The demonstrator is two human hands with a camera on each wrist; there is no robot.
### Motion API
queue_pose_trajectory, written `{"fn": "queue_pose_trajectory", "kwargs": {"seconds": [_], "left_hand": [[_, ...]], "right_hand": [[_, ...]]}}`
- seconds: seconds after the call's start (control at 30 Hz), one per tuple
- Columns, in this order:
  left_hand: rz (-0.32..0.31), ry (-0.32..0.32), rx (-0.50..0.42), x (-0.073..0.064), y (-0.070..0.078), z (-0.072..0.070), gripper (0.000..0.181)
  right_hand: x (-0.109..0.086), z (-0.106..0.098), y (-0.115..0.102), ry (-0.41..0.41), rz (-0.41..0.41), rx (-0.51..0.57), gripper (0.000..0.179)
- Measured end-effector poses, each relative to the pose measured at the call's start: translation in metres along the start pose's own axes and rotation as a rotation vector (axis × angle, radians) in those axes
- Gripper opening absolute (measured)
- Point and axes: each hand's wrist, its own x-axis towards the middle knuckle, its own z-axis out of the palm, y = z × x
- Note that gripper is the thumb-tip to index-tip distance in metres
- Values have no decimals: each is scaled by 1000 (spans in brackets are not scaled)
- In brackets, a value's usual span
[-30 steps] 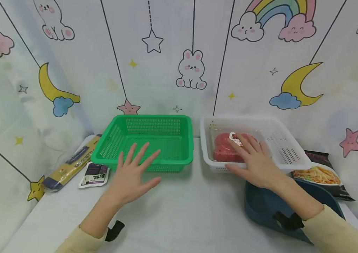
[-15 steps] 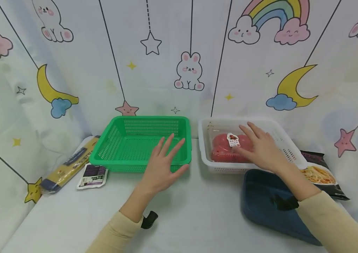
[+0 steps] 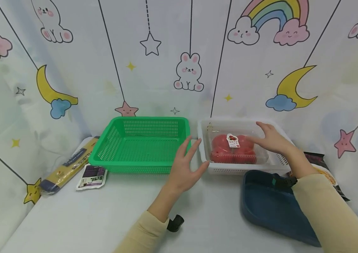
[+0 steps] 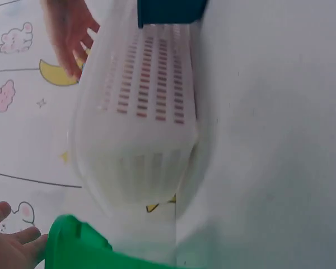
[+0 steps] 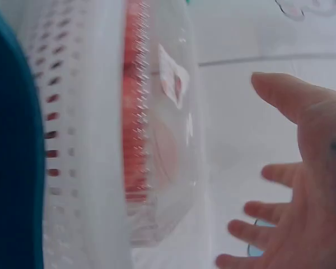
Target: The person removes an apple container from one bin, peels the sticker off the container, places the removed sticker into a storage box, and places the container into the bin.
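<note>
Clear box (image 3: 239,149), round red contents (image 3: 232,154), white label (image 3: 233,141)

Green basket (image 3: 134,168), uniform, with a pierced slot pattern. White basket (image 3: 229,169), likewise perforated. Clear plastic box (image 3: 263,156), colourless, over red fruit (image 3: 220,142); label (image 3: 233,141), white with red marks. Tray (image 3: 270,211), dark blue. Long packet (image 3: 71,163), gold with navy bands. Sachet (image 3: 92,176), white and purple. Your sleeves (image 3: 327,207), plain cream; your wrist mounts (image 3: 176,224), black. Your table (image 3: 103,221), white. Backdrop (image 3: 248,80) facing you, whitish, patterned with yellow moons, pink and blue clouds, rainbows, stars, a white rabbit.
</note>
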Motion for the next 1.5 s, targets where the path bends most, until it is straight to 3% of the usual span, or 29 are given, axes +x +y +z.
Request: {"fn": "queue_pose_trajectory", "kwargs": {"seconds": [0.33,0.53,0.7,0.9,1.17,1.37,1.5], "left_hand": [[-139,17,-155,-5,14,36,65],[-155,58,-209,-10,8,53,60],[-164,93,-221,-16,-3,63,57],[-189,137,-293,-22,-12,76,55],[-191,181,-462,-22,-12,85,51],[-204,194,-478,-22,-12,86,50],[-207,195,-487,-23,-13,84,50]], "right_hand": [[15,-10,33,-211,213,247,108],[16,-7,54,-330,331,464,106],[20,5,67,-380,392,521,105],[19,21,73,-365,431,590,103],[17,26,71,-296,428,731,101],[16,25,72,-273,389,975,84],[16,24,71,-244,360,990,78]]}}
